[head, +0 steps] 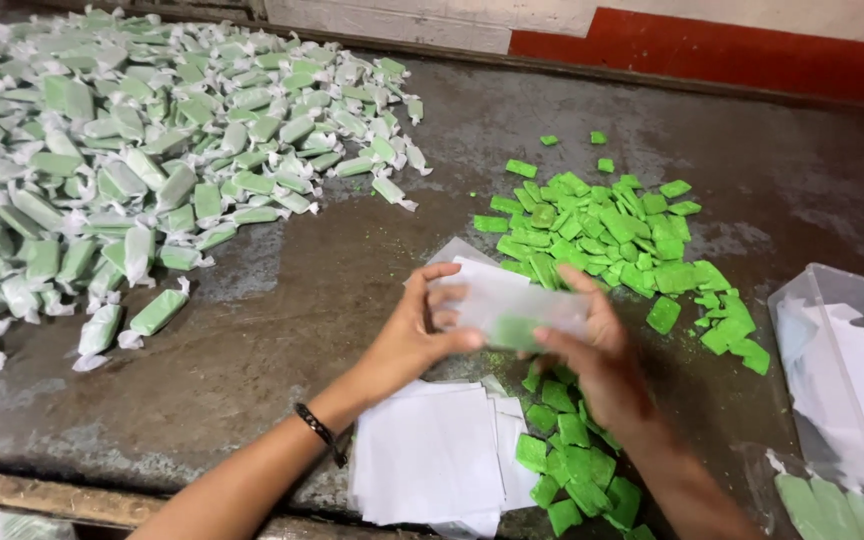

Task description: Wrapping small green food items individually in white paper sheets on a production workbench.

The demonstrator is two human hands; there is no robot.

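Right now both hands meet over the middle of the worn grey metal tabletop [352, 290], sharing one translucent white wrapper sheet with a green rectangular sweet inside it [515, 312]. The left hand [414, 335] pinches the left end of the sheet between thumb and fingers; the right hand [592, 355] pinches the right end, fingers curled over the top edge. So both are closed on the same piece, and its long axis runs left to right between them, roughly level, with the green block nearer the right hand.

Just below the hands on the near side lies a stack of plain white paper squares [432, 460]. To the right and far side spreads a loose heap of unwrapped bright green sweet pieces [612, 235]. Well apart at far left sits a large mound of finished pale green twisted-end wrapped sweets [132, 150].
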